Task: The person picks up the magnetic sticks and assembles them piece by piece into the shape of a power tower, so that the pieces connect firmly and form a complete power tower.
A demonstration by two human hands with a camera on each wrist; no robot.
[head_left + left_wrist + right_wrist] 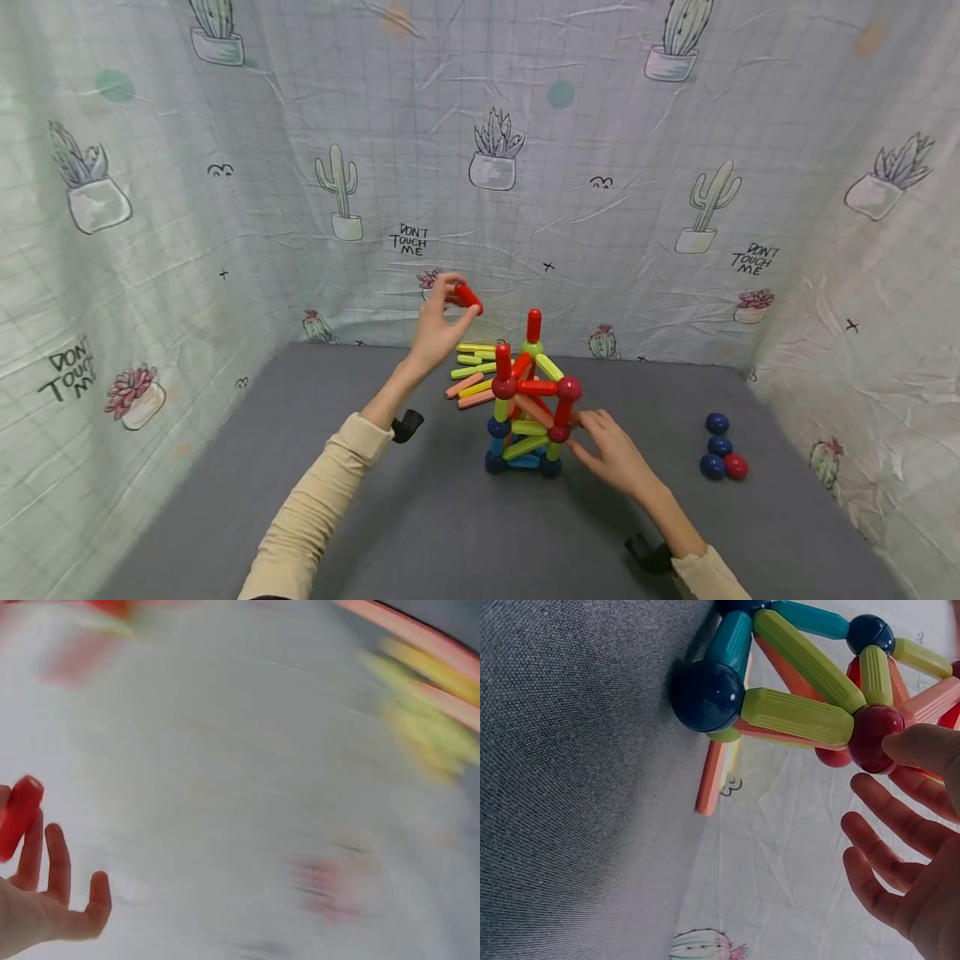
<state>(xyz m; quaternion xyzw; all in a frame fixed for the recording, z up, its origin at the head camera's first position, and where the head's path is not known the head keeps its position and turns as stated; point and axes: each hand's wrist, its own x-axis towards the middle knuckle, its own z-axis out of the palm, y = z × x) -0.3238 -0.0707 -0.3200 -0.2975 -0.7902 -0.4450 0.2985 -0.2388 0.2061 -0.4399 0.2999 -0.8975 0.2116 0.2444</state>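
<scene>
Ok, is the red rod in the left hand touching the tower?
No, in the head view the left hand holds the red rod in the air, apart from the tower.

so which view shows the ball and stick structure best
The head view: it fits the structure top to base. The right wrist view is closer but crops it; the left wrist view catches, at most, blurred bits.

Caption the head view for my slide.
Left grip holds a red stick; right grip touches the ball-and-stick tower.
</scene>
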